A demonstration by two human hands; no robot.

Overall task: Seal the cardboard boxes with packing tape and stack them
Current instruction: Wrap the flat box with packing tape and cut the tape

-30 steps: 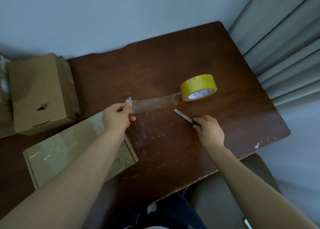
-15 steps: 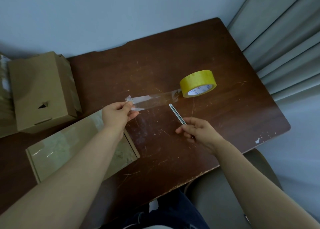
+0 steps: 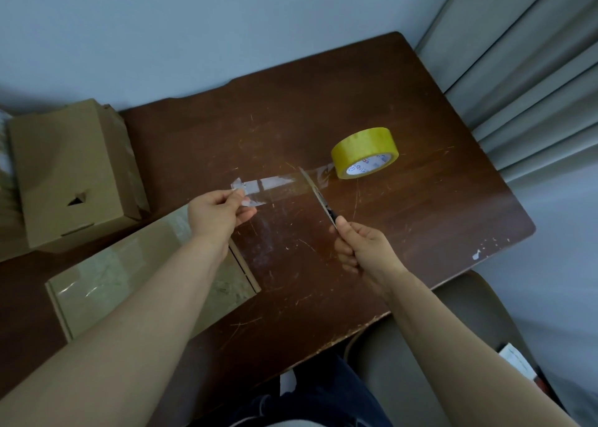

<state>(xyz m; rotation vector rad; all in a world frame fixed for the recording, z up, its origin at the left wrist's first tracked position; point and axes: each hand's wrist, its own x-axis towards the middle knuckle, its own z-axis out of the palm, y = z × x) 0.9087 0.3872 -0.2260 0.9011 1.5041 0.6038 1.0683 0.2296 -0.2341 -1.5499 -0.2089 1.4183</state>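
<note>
A yellow roll of packing tape [image 3: 365, 152] lies on the brown table [image 3: 420, 206]. A clear strip of tape [image 3: 278, 184] runs from the roll leftward to my left hand [image 3: 215, 211], which pinches its free end above the table. My right hand [image 3: 359, 247] grips a utility knife [image 3: 318, 197]; its blade lies across the strip close to the roll. A flat cardboard box [image 3: 106, 281] with tape on its top lies under my left forearm. A taller cardboard box [image 3: 68, 174] stands at the left edge.
A grey wall runs behind the table and grey curtains [image 3: 534, 71] hang at the right. A grey chair seat [image 3: 453, 345] shows below the table's front edge. More cardboard [image 3: 6, 174] peeks in at the far left.
My right hand picked the knife up from the table and swung its blade up against the stretched tape strip. My left hand kept the strip taut, shifting only slightly.
</note>
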